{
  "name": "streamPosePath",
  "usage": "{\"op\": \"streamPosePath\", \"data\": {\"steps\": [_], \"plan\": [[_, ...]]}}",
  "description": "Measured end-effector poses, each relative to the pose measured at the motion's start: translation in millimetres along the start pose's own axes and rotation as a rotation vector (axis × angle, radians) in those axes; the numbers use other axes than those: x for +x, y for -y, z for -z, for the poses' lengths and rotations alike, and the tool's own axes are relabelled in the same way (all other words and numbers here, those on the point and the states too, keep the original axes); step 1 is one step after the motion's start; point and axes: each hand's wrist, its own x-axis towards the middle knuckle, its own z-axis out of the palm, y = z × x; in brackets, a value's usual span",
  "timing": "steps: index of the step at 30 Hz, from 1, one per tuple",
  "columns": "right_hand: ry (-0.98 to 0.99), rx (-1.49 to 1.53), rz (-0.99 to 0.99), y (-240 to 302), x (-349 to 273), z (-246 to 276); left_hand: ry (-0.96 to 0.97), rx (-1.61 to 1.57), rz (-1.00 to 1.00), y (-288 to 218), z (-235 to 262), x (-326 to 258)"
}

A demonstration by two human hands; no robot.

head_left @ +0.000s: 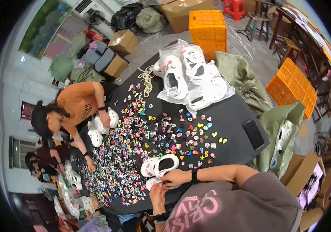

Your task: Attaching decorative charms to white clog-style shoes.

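Note:
A pair of white clogs lies at the near edge of the black table (233, 123). The upper white clog (148, 167) has small pink charms on it. The lower white clog (152, 181) is partly covered by my hands. My right hand (176, 177) reaches in from the right over this clog, fingers bent and pinched together. My left hand (157, 195) comes up from below, its fingertips meeting those of the right at the clog. Whatever sits between the fingers is too small to make out. Many colourful shoe charms (134, 143) are spread beyond the clogs.
Bagged white clogs (194, 73) and a cord (146, 82) lie at the table's far side. A black phone (254, 134) rests near the right edge. A co-worker in orange (81, 104) reaches over the charms, beside white clogs (96, 136). Orange crates (208, 31) stand beyond.

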Motion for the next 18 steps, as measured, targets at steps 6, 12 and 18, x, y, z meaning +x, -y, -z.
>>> {"op": "streamPosePath", "data": {"steps": [6,12,18], "plan": [[0.112,0.054,-0.003,39,19,22,-0.120,0.115,-0.233,-25,-12,-32],[0.131,-0.179,-0.059,70,21,35,0.086,0.243,-0.280,-15,-12,-40],[-0.046,0.077,-0.229,83,8,30,0.138,0.255,-0.446,-16,-24,-59]]}}
